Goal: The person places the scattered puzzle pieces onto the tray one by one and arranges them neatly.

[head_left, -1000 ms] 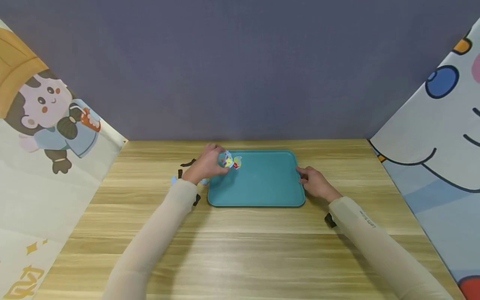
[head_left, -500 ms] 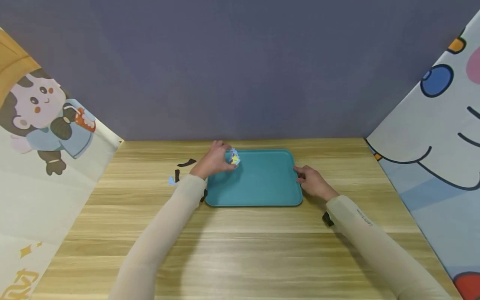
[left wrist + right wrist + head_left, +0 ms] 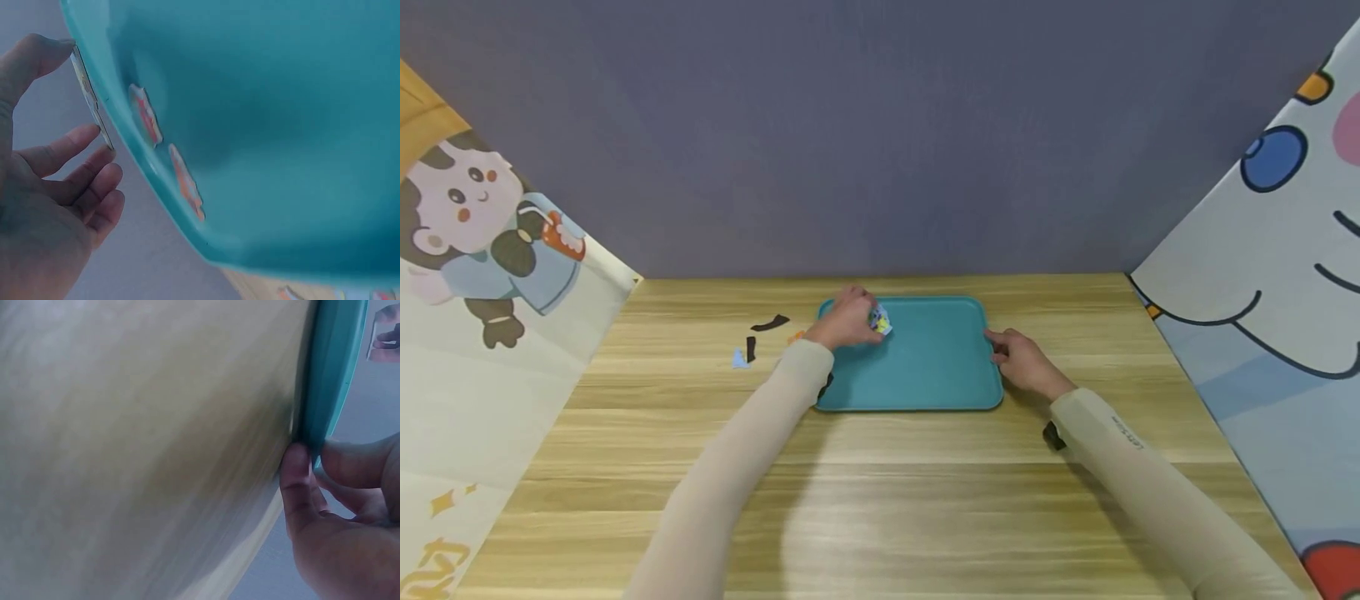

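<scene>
My left hand pinches a thin, flat, multicoloured piece between thumb and fingertips, above the left part of a teal tray. In the left wrist view the held piece shows edge-on. Behind it, a red-and-white flat piece and an orange-red flat piece lie in the tray near its rim; the head view hides both behind my left hand. My right hand pinches the tray's right rim, with the thumb and fingers on either side of it in the right wrist view.
On the wooden table, left of the tray, lie a curved dark strip, a short dark strip and a pale blue piece. An orange piece shows beside my left wrist. A grey-blue panel stands behind the table.
My left hand has moved to the right over the tray, carrying the flat piece. A red-marked piece seen in the tray earlier is now covered. My right hand stays on the rim.
</scene>
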Demonstrator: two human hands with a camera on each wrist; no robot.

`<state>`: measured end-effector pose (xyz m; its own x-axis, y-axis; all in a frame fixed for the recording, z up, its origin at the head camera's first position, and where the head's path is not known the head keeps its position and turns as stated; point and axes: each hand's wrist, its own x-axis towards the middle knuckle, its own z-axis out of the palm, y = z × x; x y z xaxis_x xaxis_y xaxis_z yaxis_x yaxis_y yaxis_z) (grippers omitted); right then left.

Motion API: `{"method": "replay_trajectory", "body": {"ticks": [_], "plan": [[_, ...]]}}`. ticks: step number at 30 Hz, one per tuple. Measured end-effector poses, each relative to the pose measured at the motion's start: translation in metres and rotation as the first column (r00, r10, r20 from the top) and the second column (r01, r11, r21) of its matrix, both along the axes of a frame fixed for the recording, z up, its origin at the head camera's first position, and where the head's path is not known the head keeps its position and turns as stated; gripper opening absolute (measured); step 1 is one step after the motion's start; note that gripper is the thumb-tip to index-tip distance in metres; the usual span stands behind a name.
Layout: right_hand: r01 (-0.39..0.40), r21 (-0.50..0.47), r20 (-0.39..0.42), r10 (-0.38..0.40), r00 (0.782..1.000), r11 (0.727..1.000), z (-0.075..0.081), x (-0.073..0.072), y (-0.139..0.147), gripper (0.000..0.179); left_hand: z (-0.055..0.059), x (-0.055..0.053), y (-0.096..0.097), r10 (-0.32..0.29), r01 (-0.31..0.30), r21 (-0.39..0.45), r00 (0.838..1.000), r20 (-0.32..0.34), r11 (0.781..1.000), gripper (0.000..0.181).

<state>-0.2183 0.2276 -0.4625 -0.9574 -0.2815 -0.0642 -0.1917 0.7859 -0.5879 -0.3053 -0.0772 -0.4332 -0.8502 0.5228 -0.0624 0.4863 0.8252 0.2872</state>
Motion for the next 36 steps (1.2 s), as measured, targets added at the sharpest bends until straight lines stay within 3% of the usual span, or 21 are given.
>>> {"method": "replay_trajectory", "body": {"ticks": [8,15,20,36], "plan": [[-0.003,-0.01,-0.003,0.003,1.0,1.0,0.001,0.001,-0.001,0.047,-0.004,-0.003,0.013,-0.001,0.002,-0.027,0.999,0.035,1.0,0.057],[0.005,-0.011,-0.009,-0.005,1.0,1.0,0.001,0.002,-0.001,0.047,-0.006,-0.005,0.023,0.063,-0.057,-0.085,0.996,0.067,0.995,0.053],[-0.002,-0.016,-0.017,0.002,1.0,1.0,0.001,0.002,-0.001,0.047,-0.005,-0.008,0.029,0.034,-0.027,-0.127,0.998,0.056,0.992,0.048],[0.003,-0.01,-0.017,-0.003,1.0,1.0,0.002,0.002,-0.002,0.047,0.001,-0.003,0.021,0.024,-0.02,-0.047,0.997,0.075,0.999,0.056]]}}
